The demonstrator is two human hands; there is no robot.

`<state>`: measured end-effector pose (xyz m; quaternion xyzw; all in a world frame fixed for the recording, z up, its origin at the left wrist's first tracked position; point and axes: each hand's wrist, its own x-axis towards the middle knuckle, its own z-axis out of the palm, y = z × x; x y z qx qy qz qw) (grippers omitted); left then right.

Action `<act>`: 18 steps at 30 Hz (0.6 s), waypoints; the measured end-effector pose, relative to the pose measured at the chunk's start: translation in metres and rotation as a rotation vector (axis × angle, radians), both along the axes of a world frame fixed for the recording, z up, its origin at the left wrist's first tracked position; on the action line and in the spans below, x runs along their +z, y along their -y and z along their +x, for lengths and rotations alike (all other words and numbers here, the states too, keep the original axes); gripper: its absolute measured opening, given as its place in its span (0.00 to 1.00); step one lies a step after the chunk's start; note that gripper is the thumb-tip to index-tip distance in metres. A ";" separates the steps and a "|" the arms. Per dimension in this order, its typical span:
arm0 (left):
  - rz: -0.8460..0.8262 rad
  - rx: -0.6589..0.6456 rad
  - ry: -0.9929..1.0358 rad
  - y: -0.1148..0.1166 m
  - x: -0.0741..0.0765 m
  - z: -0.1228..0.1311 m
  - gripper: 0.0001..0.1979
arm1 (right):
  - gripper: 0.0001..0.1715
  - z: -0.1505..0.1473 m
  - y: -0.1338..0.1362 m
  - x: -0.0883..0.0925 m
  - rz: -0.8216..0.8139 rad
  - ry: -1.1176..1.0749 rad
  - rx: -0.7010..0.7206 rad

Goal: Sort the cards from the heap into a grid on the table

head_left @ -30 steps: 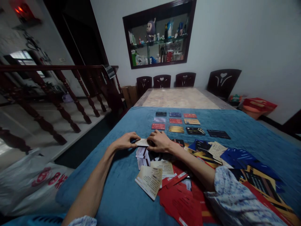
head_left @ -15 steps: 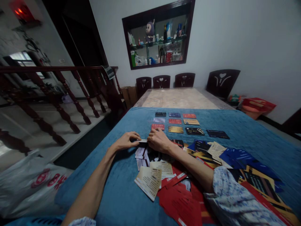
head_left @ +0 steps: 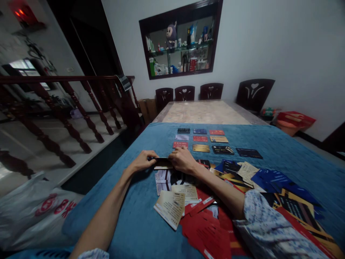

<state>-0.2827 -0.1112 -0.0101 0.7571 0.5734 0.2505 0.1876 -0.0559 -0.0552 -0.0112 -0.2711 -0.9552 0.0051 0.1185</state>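
Observation:
Both my hands pinch one card (head_left: 162, 163) between them, just above the blue cloth (head_left: 129, 212). My left hand (head_left: 142, 161) grips its left end and my right hand (head_left: 182, 160) its right end. The card now shows a dark face with a pale lower edge. Right below it lies a loose pile of cards (head_left: 172, 189), pale, red, black and blue, spreading to the right under my right forearm. Beyond my hands, several cards lie in neat rows (head_left: 201, 140), with one black card (head_left: 249, 153) off to the right.
The blue cloth covers the near part of a long marble-topped table (head_left: 205, 111) with dark chairs (head_left: 254, 93) around the far end. A wooden stair railing (head_left: 67, 104) runs along the left. A white plastic bag (head_left: 35, 208) sits low at the left.
The card between my hands has turned over, from its pale face up, through edge-on, to its dark face up. My hands stayed in nearly the same spot.

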 end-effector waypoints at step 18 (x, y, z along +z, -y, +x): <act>0.044 0.021 -0.001 -0.006 -0.012 0.008 0.20 | 0.13 0.003 -0.009 -0.007 -0.027 -0.002 -0.125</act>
